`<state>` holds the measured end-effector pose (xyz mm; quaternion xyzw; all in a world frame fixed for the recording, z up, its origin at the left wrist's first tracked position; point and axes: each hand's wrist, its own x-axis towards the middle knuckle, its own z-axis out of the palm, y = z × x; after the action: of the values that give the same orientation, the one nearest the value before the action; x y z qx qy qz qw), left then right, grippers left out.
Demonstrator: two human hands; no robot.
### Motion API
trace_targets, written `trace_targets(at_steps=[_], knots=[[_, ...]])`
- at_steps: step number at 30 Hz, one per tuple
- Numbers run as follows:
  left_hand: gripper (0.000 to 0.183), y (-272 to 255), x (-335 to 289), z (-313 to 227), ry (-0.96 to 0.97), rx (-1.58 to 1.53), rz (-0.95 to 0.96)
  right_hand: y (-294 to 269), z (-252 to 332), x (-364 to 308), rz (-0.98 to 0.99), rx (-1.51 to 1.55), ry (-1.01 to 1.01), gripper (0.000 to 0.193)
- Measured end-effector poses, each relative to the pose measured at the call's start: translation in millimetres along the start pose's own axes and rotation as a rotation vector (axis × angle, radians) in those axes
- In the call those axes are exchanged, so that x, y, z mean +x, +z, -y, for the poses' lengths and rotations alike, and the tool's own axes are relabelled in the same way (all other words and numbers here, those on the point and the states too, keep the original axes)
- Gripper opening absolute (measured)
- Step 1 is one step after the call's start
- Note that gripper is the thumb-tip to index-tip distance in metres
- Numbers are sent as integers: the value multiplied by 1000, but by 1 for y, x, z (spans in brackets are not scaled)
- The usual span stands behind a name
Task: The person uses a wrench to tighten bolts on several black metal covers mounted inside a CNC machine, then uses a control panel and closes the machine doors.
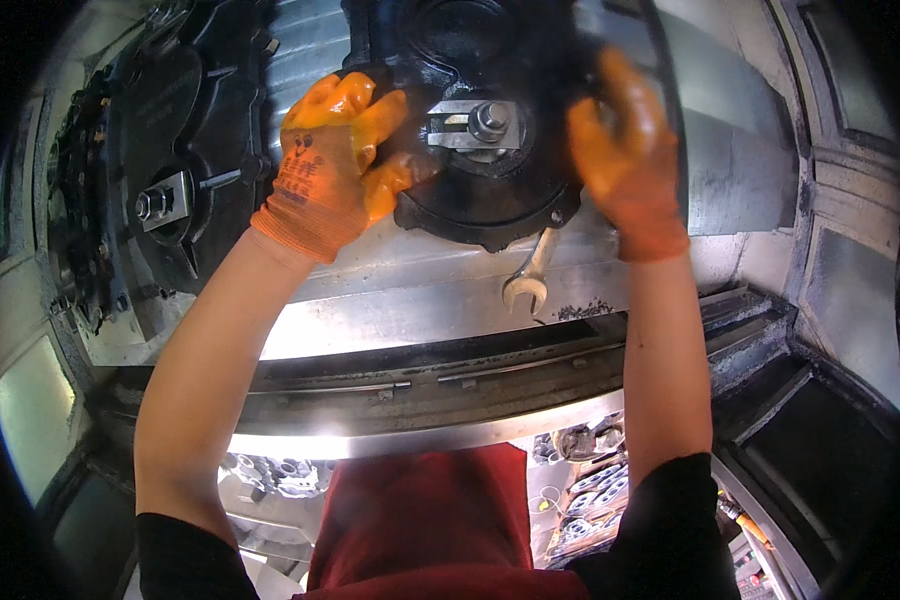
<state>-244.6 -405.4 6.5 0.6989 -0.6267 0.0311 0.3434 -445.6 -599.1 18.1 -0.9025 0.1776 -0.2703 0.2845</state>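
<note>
A round black cast cover [480,205] sits on a grey metal machine bed, held by a slotted clamp plate [445,130] under a hex nut [491,120] on a stud. My left hand [335,150], in an orange coated glove, is at the cover's left edge with its fingers curled and thumb pressed against the black metal. On the cover's right side is my right hand [625,150], gloved alike and smeared by motion; its fingertips, and whether they grip anything, are unclear. Just below the cover, an open-end wrench [530,275] lies on the bed, its jaw toward me.
A second black casting [195,130] stands at the left with its own clamp plate and nut [160,203]. Dark chips [585,310] lie beside the wrench. A metal ledge [420,440] crosses in front of me; beyond its lower side, metal parts [595,505] lie on racks. Enclosure walls rise both sides.
</note>
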Motion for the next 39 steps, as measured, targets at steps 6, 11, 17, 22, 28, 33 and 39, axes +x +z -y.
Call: trace_targets(at_steps=[6,11,17,22,28,33,39], knots=[[38,1,-1,-2,-8,-28,-36,0,-4,-17,195,-365,-126,58],[40,-1,1,-1,25,68,-1,7,-16,-4,183,-216,-207,59],[46,5,0,0,58,68,-60,-5,-1,26,228,-348,-438,53],[46,10,2,-6,58,56,-38,-10,3,33,199,-362,-447,47],[34,10,5,-18,-1075,-1484,-59,-8,-19,13,154,-277,-407,55],[40,18,-2,-13,-1344,-1915,-36,2,-25,3,130,-182,-284,64],[51,23,-9,-5,-1128,-1802,51,-4,12,-25,194,-94,-135,71]])
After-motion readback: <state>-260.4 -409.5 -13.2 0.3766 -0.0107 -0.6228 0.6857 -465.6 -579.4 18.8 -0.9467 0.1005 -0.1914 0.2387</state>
